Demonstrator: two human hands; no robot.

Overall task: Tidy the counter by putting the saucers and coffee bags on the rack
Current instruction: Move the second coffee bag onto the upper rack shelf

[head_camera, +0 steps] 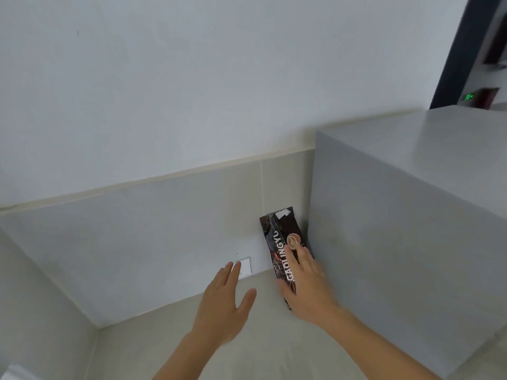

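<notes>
A dark coffee bag (pixel 277 237) with white lettering stands upright in the counter's back corner, leaning on the tiled wall beside a tall grey block. My right hand (pixel 304 286) lies over its lower half, fingers stretched up its front and right edge, thumb at its lower left. My left hand (pixel 225 300) hovers over the counter to the left of the bag, fingers spread, holding nothing. I see no saucers and no rack.
The pale counter (pixel 263 344) runs into a corner between grey tiled walls. A large grey block (pixel 397 242) rises right of the bag. A white wall plate (pixel 245 266) sits low on the back wall. A dark door frame (pixel 452 50) stands at the far right.
</notes>
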